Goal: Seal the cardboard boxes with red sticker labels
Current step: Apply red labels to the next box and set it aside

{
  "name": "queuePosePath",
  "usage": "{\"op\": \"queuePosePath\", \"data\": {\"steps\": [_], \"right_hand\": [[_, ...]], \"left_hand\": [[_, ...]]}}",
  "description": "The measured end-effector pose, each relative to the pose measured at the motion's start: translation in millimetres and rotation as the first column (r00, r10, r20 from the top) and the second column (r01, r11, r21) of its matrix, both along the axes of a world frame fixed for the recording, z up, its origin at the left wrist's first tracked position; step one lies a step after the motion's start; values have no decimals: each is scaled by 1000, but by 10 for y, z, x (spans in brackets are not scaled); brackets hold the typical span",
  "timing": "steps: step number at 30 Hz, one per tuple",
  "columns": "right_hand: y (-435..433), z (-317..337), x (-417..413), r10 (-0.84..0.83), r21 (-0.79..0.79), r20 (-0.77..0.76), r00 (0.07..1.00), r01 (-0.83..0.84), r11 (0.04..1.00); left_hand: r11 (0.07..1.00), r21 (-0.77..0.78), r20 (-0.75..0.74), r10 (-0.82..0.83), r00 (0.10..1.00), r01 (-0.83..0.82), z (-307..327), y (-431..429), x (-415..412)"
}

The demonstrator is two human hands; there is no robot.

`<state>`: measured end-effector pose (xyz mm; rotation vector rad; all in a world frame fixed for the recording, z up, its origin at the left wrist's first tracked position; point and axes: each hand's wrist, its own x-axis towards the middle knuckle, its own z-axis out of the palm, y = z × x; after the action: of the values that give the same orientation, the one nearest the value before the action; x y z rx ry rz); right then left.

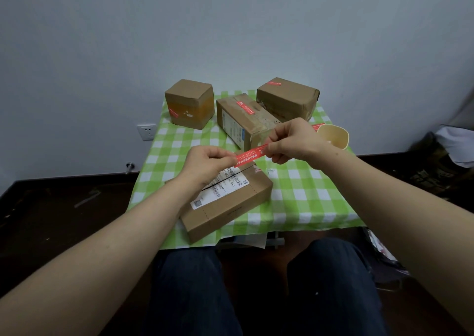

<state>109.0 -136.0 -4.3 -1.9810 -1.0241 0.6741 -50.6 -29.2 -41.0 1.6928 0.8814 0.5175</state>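
The step in hand looks like readying a label. A long, narrow red sticker strip with white print [252, 154] is stretched just right of frame centre between the left hand [207, 163] and the right hand [295, 140]. Each hand pinches one end, thumb and fingertips clamped on the paper. The strip hangs above a flat brown cardboard box with a white barcode label [230, 202] at mid-frame, whose dark top seam seems not yet sealed.

The next move probably calls for lowering the strip across that seam and pressing it smooth; whether its backing is off cannot be told.

Toward the upper middle, a cube-shaped taped carton [189, 103], a worn oblong carton [243, 120] and a creased wide carton [287, 98] already bear red labels. A pale yellow plastic cup [333, 137] stands at the right on the green-and-white checked cloth [307, 194].
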Motion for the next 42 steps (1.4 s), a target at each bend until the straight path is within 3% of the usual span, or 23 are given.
{"op": "queuePosePath", "data": {"steps": [8, 22, 27, 31, 35, 38, 42], "right_hand": [[8, -13, 20, 9, -1, -10, 1000, -9, 1000], [25, -77, 40, 54, -16, -1, 999, -54, 998], [-55, -109, 181, 19, -29, -18, 1000, -19, 999], [-62, -112, 207, 10, -16, -42, 999, -11, 1000], [-9, -103, 141, 8, -13, -22, 1000, -9, 1000], [11, -90, 83, 12, -2, -41, 999, -12, 1000], [-11, -97, 59, -8, 6, -81, 997, 9, 1000]], "left_hand": [[995, -97, -74, -27, 997, 20, 42, 7, 18], [993, -86, -161, -94, 982, 81, 17, 64, 29], [992, -110, -139, -76, 987, 61, -50, 175, -52], [967, -227, -17, -125, 992, 118, -32, 125, -35], [977, -67, -98, -208, 973, 202, 26, -102, 79], [974, 105, -191, -177, 965, 200, -47, -223, 172], [973, 213, -132, -60, 989, 87, -147, -271, 233]]}}
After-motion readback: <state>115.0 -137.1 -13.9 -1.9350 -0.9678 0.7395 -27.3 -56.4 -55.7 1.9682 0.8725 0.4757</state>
